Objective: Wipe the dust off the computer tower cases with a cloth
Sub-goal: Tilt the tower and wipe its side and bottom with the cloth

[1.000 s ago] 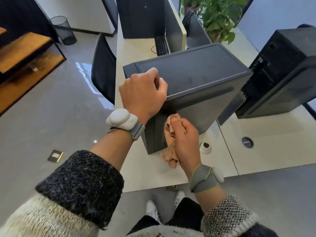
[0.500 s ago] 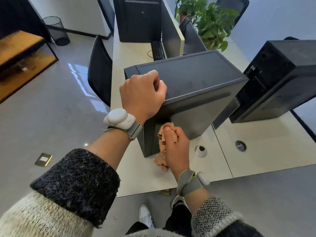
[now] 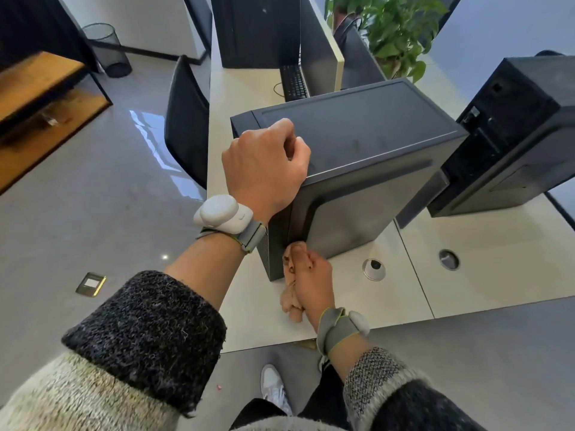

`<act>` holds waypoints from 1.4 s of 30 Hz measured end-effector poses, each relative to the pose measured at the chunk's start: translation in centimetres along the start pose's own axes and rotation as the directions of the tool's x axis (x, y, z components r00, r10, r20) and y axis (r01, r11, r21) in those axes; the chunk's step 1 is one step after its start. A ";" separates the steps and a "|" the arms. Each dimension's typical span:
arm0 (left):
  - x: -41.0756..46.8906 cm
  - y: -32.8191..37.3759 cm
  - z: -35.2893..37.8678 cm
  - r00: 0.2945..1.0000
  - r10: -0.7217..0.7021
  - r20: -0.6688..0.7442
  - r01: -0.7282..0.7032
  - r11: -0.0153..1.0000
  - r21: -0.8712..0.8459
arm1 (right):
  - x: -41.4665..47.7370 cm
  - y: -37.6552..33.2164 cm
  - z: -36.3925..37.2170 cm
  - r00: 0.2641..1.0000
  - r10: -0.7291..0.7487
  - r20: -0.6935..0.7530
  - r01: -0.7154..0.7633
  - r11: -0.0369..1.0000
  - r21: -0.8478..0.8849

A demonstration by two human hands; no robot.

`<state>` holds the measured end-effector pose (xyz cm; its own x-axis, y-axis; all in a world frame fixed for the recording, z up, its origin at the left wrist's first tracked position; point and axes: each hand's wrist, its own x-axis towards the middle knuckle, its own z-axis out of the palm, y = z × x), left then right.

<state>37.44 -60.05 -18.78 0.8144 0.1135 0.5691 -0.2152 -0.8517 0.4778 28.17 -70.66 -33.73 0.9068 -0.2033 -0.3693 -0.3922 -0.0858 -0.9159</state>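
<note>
The fingers [image 3: 306, 261] of the right hand [image 3: 312, 283] are curled tight around a bunched, peach-coloured cloth [image 3: 291, 293], pinching it into a wad so that a firm pad of fabric meets the metal instead of a loose flap. That wad is pressed against the bottom of the near vertical corner of the computer tower [image 3: 357, 150], right where the case meets the surface [image 3: 249, 306]; the tail of the cloth trails down onto the surface toward its near edge. Low corners likely gather dust, which would explain the hand working so far down.

The left hand [image 3: 264, 164] sits on the tower's top near corner, fingers [image 3: 287, 135] folded in, knuckles up. Its palm side bears on the top edge, and I judge it is there to steady the case, so the sideways push of the wiping does not slide or tip it. Whether those fingers hook any lip is hidden.

The tower stands upright near the left edge of the pale surface, a little back from the near edge. A second tower [image 3: 513, 135] lies tilted toward the right side, close to the first at its rear and apparently waiting its turn. Two round cable holes [image 3: 373, 269] sit just right of the wiped case. Beyond are a keyboard [image 3: 294, 84] and a leafy plant [image 3: 398, 29].
</note>
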 end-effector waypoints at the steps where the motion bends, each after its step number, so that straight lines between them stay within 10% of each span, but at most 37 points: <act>1: -0.1 -0.1 0.0 1.000 0.002 -0.006 -0.002 1.000 -0.008 | -0.1 0.0 -0.1 0.996 0.081 0.046 -0.081 0.997 0.001; 9: 0.1 -0.1 -0.1 1.000 -0.013 -0.026 0.012 1.000 -0.019 | -1.5 -2.3 0.5 0.986 -0.165 0.025 0.164 0.985 0.043; 15: -0.1 -0.1 0.0 0.999 -0.020 -0.040 0.019 0.999 -0.026 | -0.2 0.4 1.4 0.983 0.092 0.157 -0.086 0.995 -0.042; 20: -0.2 0.2 0.1 0.997 -0.044 -0.063 0.042 0.999 -0.031 | -1.2 -1.2 1.3 0.969 -0.179 0.171 0.180 0.984 0.006; 30: -0.3 0.2 0.0 0.997 -0.037 -0.064 0.037 0.999 -0.006 | -0.5 1.0 1.4 0.989 0.033 0.146 -0.026 0.998 -0.050; 38: -2.3 -0.7 -1.6 0.999 -0.041 0.000 0.039 0.960 -0.276 | 0.2 2.7 1.2 0.973 0.169 0.158 -0.159 0.985 -0.069; 42: -6.4 -1.3 -2.0 0.973 -0.219 -0.070 0.166 0.880 -0.444 | -0.3 0.7 0.7 0.994 -0.003 0.108 0.000 1.000 0.026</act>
<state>31.47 -58.70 -21.69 0.8019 0.3328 0.4962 -0.2936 -0.5038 0.8124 27.73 -70.02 -34.41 0.9194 -0.0964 -0.3814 -0.3879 -0.0608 -0.9197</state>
